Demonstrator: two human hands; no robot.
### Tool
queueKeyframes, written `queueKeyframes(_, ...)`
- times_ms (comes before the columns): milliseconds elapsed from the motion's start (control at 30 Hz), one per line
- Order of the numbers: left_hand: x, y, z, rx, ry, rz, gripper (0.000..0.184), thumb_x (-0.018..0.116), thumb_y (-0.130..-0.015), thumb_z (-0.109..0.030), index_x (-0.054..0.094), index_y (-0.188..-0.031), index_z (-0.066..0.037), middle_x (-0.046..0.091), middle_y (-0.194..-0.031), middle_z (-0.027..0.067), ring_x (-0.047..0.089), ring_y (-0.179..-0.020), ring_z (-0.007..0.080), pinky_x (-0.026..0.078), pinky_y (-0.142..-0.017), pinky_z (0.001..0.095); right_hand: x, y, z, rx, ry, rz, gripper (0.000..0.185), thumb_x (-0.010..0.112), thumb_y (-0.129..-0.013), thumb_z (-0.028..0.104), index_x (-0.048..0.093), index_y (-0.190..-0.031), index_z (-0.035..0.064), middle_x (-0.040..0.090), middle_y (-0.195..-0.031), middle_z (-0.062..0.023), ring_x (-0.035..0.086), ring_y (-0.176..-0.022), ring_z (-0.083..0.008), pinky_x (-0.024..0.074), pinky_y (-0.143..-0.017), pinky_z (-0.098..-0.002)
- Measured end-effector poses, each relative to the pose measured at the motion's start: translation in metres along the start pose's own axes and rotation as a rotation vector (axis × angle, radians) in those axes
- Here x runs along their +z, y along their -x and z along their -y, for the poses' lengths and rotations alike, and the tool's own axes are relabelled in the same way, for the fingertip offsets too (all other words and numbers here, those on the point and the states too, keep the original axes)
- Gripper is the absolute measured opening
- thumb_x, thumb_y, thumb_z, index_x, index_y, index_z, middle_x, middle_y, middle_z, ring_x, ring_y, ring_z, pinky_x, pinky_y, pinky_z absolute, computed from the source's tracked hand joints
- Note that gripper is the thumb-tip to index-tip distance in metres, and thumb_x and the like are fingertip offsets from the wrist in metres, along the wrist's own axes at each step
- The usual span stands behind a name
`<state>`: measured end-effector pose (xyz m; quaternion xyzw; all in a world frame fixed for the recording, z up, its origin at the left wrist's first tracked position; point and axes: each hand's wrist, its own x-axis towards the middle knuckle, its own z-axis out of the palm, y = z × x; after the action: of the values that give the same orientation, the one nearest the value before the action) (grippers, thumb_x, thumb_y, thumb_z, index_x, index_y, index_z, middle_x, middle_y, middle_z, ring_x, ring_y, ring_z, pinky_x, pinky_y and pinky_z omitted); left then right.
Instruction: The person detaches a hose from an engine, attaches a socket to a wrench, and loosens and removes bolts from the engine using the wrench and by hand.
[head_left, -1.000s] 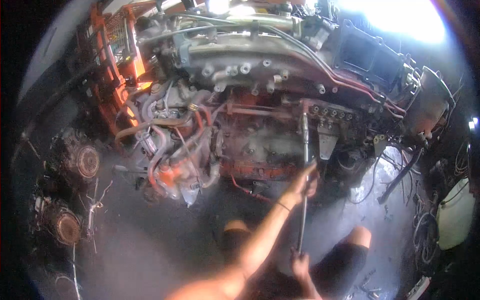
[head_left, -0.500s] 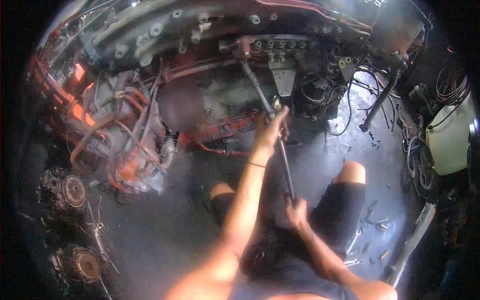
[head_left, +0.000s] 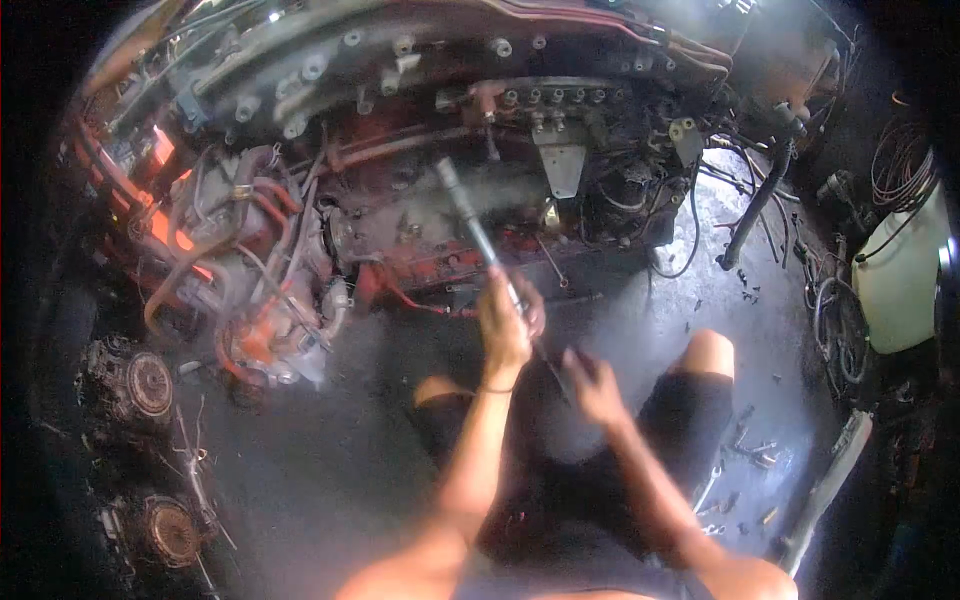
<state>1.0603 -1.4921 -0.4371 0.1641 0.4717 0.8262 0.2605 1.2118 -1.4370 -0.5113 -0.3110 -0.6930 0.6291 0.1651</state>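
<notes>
Left hand (head_left: 508, 318) — gripping bar (head_left: 467, 210), right hand (head_left: 595, 388) alongside

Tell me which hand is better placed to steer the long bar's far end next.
Probably the left hand: it grips the long bar partway along, closer to the far end. The right hand sits back by the near end, its grip unclear.

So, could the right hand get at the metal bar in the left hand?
Probably yes: the right hand is close beside the lower part of the metal bar, below the left hand, with nothing visible between. Blur hides whether they touch.
</notes>
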Motion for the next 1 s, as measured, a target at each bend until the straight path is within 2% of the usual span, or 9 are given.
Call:
queueKeyframes(33, -0.008, 0.011, -0.004, 0.08, -0.026, 0.007, 0.046, 0.035, -0.102, -0.052, 0.046, -0.084, -0.011, 0.044, -0.052, -0.0005, 0.039, -0.037, 0.0081, 0.029, -0.033, 0.0224, -0.004, -0.029, 0.02, -0.127, -0.028, 0.03, 0.051, 0.052, -0.099, 0.04, 0.06, -0.12, -0.0055, 0.068, -0.102, -0.0195, 0.062, -0.096, -0.0249, 0.0458, -0.089, -0.0381)
queueKeyframes(133, -0.009, 0.043, -0.017, 0.252, -0.083, -0.062, 0.045, 0.035, -0.102, -0.051, 0.048, -0.083, -0.013, 0.038, -0.051, -0.0036, 0.036, -0.037, 0.0062, 0.028, -0.03, 0.0228, 0.023, -0.124, 0.105, -0.405, -0.139, -0.183, 0.047, 0.053, -0.099, 0.037, 0.062, -0.119, -0.0053, 0.068, -0.107, -0.02, 0.06, -0.107, -0.0273, 0.0428, -0.095, -0.033)
queueKeyframes(300, -0.023, 0.079, -0.023, 0.155, -0.141, -0.094, 0.044, 0.034, -0.103, -0.049, 0.048, -0.085, -0.01, 0.043, -0.054, 0.0018, 0.039, -0.039, 0.0101, 0.029, -0.034, 0.0233, 0.043, -0.2, 0.214, -0.177, -0.31, -0.169, 0.059, 0.053, -0.098, 0.042, 0.054, -0.124, -0.011, 0.064, -0.114, -0.0194, 0.059, -0.104, -0.0274, 0.0417, -0.097, -0.0381)
queueKeyframes(400, -0.032, 0.093, -0.015, 0.106, -0.219, -0.112, 0.044, 0.033, -0.103, -0.048, 0.047, -0.085, -0.011, 0.042, -0.054, 0.0017, 0.039, -0.039, 0.0104, 0.029, -0.034, 0.0242, 0.049, -0.222, 0.214, -0.268, -0.603, -0.122, 0.05, 0.054, -0.098, 0.033, 0.054, -0.123, -0.0108, 0.064, -0.113, -0.0199, 0.061, -0.098, -0.0268, 0.0459, -0.09, -0.0386)
queueKeyframes(500, -0.036, 0.105, -0.005, 0.061, -0.251, -0.111, 0.044, 0.032, -0.104, -0.048, 0.047, -0.086, -0.01, 0.043, -0.054, 0.0018, 0.039, -0.039, 0.0104, 0.029, -0.035, 0.0243, 0.044, -0.221, 0.219, -0.16, -0.973, 0.148, 0.024, 0.056, -0.095, 0.015, 0.06, -0.108, -0.0038, 0.063, -0.091, -0.0089, 0.055, -0.075, -0.0155, 0.045, -0.063, -0.0302)
queueKeyframes(700, -0.047, 0.117, 0.012, -0.014, -0.283, -0.093, 0.046, 0.032, -0.103, -0.048, 0.048, -0.085, -0.01, 0.045, -0.056, 0.0028, 0.041, -0.04, 0.0108, 0.03, -0.038, 0.0239, 0.042, -0.217, 0.215, -0.085, -1.228, 0.255, 0.024, 0.046, -0.1, 0.019, 0.054, -0.109, -0.0025, 0.06, -0.082, -0.01, 0.058, -0.068, -0.0178, 0.0494, -0.058, -0.0308)
queueKeyframes(800, -0.079, 0.123, 0.041, -0.074, -0.397, -0.108, 0.04, 0.037, -0.104, -0.039, 0.052, -0.087, -0.005, 0.052, -0.073, 0.0065, 0.046, -0.054, 0.0139, 0.037, -0.047, 0.0293, 0.047, -0.226, 0.218, -0.123, -1.13, 0.305, 0.024, 0.039, -0.102, 0.02, 0.052, -0.109, 0.0007, 0.059, -0.082, -0.0092, 0.057, -0.068, -0.0175, 0.0491, -0.057, -0.0294)
queueKeyframes(900, -0.111, 0.124, 0.073, 0.213, -0.826, 0.008, 0.034, 0.042, -0.103, -0.032, 0.053, -0.09, -0.003, 0.048, -0.074, 0.0071, 0.045, -0.054, 0.0157, 0.039, -0.048, 0.0318, 0.052, -0.23, 0.217, -0.079, -1.2, 0.272, 0.022, 0.04, -0.102, 0.019, 0.053, -0.106, 0.0021, 0.059, -0.082, -0.0086, 0.056, -0.067, -0.0162, 0.0487, -0.056, -0.0282)
queueKeyframes(1000, -0.095, 0.129, 0.06, 0.151, -0.716, 0.087, 0.048, 0.032, -0.104, -0.047, 0.05, -0.083, -0.008, 0.047, -0.059, 0.002, 0.044, -0.042, 0.0131, 0.033, -0.039, 0.0246, 0.052, -0.228, 0.215, -0.062, -1.292, 0.256, 0.023, 0.04, -0.102, 0.021, 0.053, -0.105, 0.0024, 0.058, -0.082, -0.0074, 0.056, -0.066, -0.015, 0.0484, -0.055, -0.028)
